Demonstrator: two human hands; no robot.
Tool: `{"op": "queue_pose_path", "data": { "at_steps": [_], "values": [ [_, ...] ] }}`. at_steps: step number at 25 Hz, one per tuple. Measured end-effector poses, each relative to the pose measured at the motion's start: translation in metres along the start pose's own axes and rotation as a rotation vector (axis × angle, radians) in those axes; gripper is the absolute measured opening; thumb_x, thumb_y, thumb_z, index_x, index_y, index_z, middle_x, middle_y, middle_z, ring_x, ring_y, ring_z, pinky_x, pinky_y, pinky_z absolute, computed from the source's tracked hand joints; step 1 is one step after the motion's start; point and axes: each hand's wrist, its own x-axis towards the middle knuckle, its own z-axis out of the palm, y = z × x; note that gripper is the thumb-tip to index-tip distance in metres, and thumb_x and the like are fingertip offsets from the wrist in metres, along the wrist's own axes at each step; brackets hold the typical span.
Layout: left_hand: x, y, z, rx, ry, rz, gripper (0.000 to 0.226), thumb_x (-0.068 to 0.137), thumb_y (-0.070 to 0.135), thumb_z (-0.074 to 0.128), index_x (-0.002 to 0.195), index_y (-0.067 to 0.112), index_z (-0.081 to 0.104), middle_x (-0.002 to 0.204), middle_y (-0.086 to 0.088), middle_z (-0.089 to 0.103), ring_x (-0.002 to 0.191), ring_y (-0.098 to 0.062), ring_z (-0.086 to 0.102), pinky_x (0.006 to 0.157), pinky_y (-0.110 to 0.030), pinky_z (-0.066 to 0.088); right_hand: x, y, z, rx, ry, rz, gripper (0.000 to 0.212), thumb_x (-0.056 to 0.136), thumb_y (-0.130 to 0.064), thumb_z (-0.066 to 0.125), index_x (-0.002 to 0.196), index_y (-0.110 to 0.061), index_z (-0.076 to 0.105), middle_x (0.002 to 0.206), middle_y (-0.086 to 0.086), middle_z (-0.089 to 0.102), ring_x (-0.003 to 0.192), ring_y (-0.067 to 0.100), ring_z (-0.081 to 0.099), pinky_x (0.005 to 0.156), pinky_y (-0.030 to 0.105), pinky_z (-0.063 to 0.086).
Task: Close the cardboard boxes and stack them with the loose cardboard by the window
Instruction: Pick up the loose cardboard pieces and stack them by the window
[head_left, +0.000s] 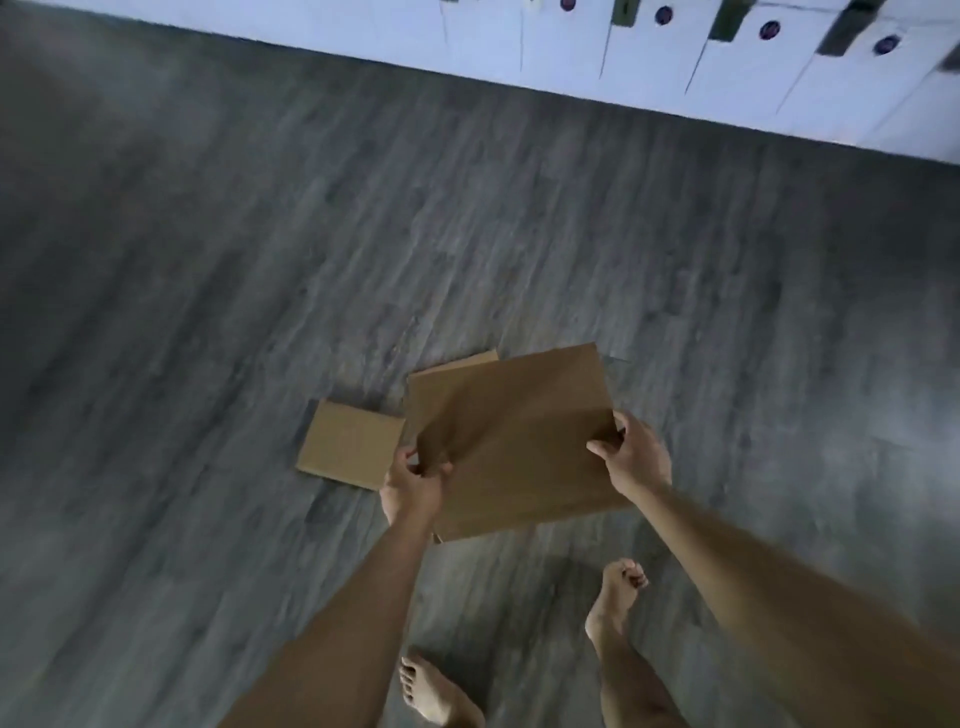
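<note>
I hold a flat brown cardboard sheet (519, 441) above the grey floor, gripped on both sides. My left hand (413, 486) pinches its left edge and my right hand (634, 457) grips its right edge. Under it a second cardboard piece (457, 366) shows at the top left, partly hidden; whether it lies on the floor or is part of what I hold is unclear. A smaller flat cardboard piece (350, 444) lies on the floor just to the left.
Grey wood-look floor (208, 312) all around. A white wall or cabinet front (727, 67) with dark round marks runs across the top right. My bare feet (615, 592) stand below the cardboard. The picture is motion-blurred.
</note>
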Motion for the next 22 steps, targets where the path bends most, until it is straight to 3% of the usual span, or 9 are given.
{"op": "queue_pose_path", "data": {
  "at_steps": [3, 8, 12, 22],
  "values": [
    [-0.041, 0.090, 0.016, 0.000, -0.065, 0.082, 0.056, 0.083, 0.028, 0.081, 0.132, 0.018, 0.057, 0.125, -0.008, 0.067, 0.112, -0.028, 0.064, 0.094, -0.038, 0.052, -0.002, 0.017, -0.086, 0.096, 0.059, 0.029, 0.051, 0.091, -0.037, 0.069, 0.137, -0.021, 0.052, 0.126, 0.008, 0.061, 0.117, 0.030, 0.057, 0.093, 0.038, 0.045],
    [-0.121, 0.217, 0.083, 0.064, -0.167, 0.201, 0.060, 0.085, 0.029, 0.079, 0.138, 0.016, 0.053, 0.131, -0.010, 0.065, 0.117, -0.031, 0.062, 0.099, -0.038, 0.049, 0.002, 0.082, -0.222, 0.196, 0.167, 0.108, 0.061, 0.092, -0.038, 0.068, 0.145, -0.018, 0.045, 0.134, 0.011, 0.056, 0.123, 0.032, 0.053, 0.099, 0.039, 0.042],
    [-0.177, 0.302, 0.144, 0.165, -0.253, 0.340, 0.062, 0.087, 0.034, 0.077, 0.141, 0.018, 0.050, 0.136, -0.007, 0.062, 0.123, -0.027, 0.059, 0.102, -0.034, 0.046, 0.006, 0.140, -0.311, 0.291, 0.267, 0.196, 0.057, 0.090, -0.037, 0.070, 0.139, -0.018, 0.048, 0.125, 0.011, 0.058, 0.114, 0.032, 0.055, 0.094, 0.038, 0.046],
    [-0.249, 0.491, 0.303, 0.295, -0.403, 0.651, 0.055, 0.084, 0.029, 0.080, 0.133, 0.018, 0.056, 0.127, -0.009, 0.066, 0.114, -0.029, 0.064, 0.097, -0.037, 0.049, 0.054, 0.233, -0.462, 0.419, 0.492, 0.411, 0.065, 0.091, -0.044, 0.068, 0.145, -0.020, 0.043, 0.131, 0.010, 0.056, 0.120, 0.031, 0.054, 0.098, 0.043, 0.046]
  ]
}}
